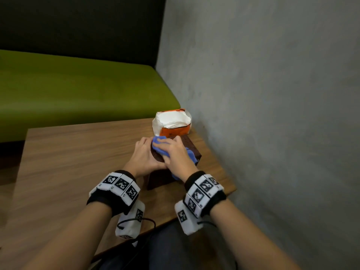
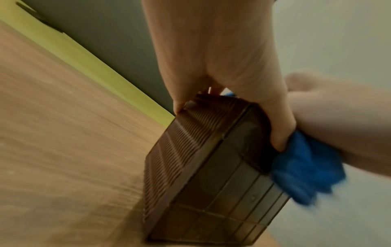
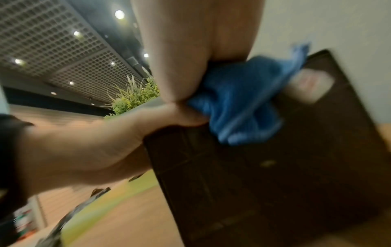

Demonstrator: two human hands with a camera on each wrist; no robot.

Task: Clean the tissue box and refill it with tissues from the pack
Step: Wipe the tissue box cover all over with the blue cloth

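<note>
Left hand (image 2: 222,66) fingers (image 2: 281,138) clamp the upper end of the brown tissue box (image 2: 203,167), which stands tilted near the tabletop's (image 1: 78,152) right edge. Right hand (image 1: 177,154) fingers clench a blue cloth (image 3: 239,100) against its face. The box looks rigid, light and ribbed, so gripping the edges seems best. The opened tissue pack (image 1: 172,121) sits at the far right corner.
</note>
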